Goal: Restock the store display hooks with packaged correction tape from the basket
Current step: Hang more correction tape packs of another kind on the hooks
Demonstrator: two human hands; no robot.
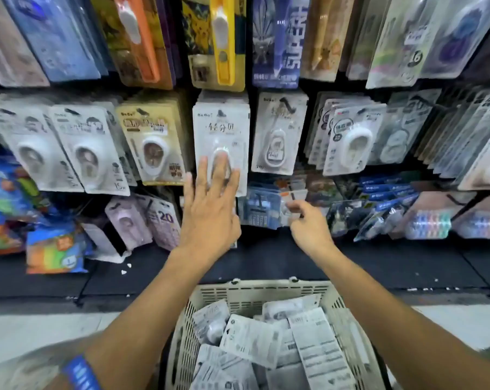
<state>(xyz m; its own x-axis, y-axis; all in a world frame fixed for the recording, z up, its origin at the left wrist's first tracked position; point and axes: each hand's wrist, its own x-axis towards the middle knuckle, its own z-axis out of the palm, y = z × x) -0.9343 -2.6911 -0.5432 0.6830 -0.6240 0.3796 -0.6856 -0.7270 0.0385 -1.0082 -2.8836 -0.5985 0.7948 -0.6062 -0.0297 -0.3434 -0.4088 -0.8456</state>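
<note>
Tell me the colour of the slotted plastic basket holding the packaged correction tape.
Cream, seen in the head view: slotted plastic basket.

Both arms are bare, and a blue band (82, 372) with white marks sits on the left arm.

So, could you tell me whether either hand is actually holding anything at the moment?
Neither. The left hand lies flat, fingers straight, against the hanging white correction tape pack. The right hand is loosely curled and empty.
</note>
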